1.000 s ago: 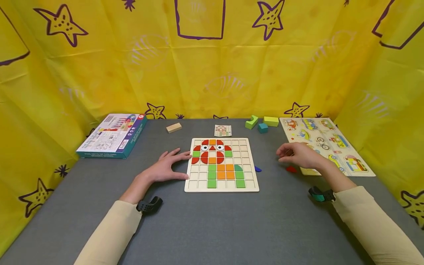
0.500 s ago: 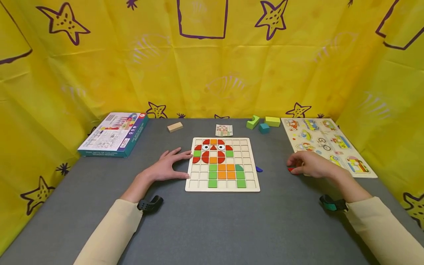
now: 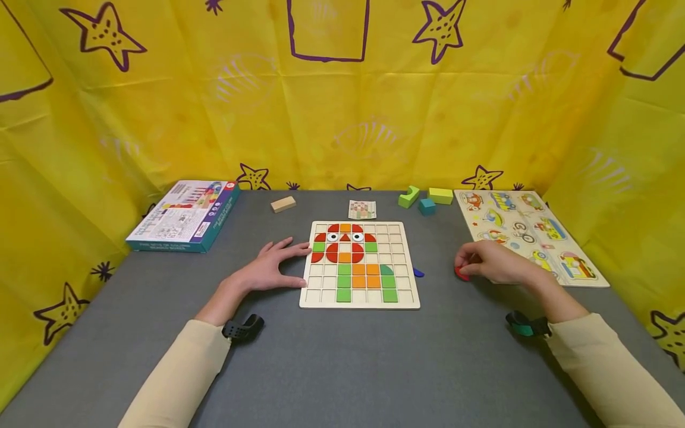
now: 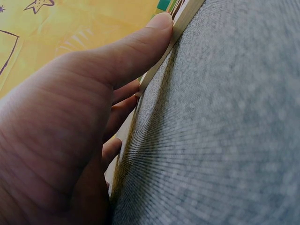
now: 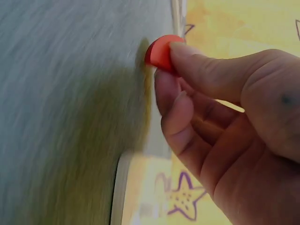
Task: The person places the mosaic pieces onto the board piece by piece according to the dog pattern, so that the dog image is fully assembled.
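Note:
A wooden grid board (image 3: 397, 242) lies in the middle of the table, with red, orange, green and eye-patterned tiles set in its left and middle cells. My left hand (image 3: 269, 267) rests at the board's left side, thumb and fingers spread. In the left wrist view its thumb and fingertips touch the board's edge (image 4: 154, 70). Right of the board, my right hand (image 3: 495, 261) pinches a red tile with a rounded edge (image 5: 161, 54) between thumb and index finger, just off the table. Between the board and that hand lies a blue tile (image 3: 418, 273).
A small picture card (image 3: 362, 209) lies behind the board. Green blocks (image 3: 440, 196) and a teal cube (image 3: 427, 206) stand at the back right, beside a vehicle puzzle board (image 3: 514, 217). A wooden block (image 3: 283, 204) and a box (image 3: 182, 217) are at the left.
My right hand has reached down to the red tile beside the puzzle board, pinched it and drawn it slightly left. The left hand has stayed at the board's edge.

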`<state>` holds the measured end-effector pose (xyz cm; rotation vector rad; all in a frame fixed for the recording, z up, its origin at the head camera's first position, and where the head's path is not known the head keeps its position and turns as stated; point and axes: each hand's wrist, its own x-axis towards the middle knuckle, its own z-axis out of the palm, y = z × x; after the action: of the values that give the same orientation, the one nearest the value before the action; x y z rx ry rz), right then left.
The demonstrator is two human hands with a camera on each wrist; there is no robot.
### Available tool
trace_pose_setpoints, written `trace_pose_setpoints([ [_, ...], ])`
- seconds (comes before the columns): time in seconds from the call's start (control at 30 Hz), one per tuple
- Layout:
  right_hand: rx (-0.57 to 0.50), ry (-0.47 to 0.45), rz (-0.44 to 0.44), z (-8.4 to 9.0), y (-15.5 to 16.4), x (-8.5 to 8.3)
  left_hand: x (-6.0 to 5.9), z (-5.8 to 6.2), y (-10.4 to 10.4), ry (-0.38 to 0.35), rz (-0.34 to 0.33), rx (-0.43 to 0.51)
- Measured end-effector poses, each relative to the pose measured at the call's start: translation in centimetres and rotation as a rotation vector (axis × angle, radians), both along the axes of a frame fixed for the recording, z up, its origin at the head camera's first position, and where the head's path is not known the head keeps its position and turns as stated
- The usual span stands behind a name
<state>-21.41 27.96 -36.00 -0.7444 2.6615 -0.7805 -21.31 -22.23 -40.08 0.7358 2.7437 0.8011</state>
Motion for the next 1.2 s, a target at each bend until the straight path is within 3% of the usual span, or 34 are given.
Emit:
trace_pose_setpoints([
  [0.4,-0.159,-0.023,0.012,-0.6,-7.9,-2.3,-0.3,-0.2,0.1,0.022,-0.019,-0.005],
  [0.8,-0.173,-0.033,0.002,-1.4,-13.5,-4.6,-0.2,0.1,-0.1,0.013,-0.012,-0.002],
  [1.2,-0.109,-0.013,0.052,-1.2,-15.5,-5.1,-0.1,0.0,0.0,0.000,-0.010,0.006],
])
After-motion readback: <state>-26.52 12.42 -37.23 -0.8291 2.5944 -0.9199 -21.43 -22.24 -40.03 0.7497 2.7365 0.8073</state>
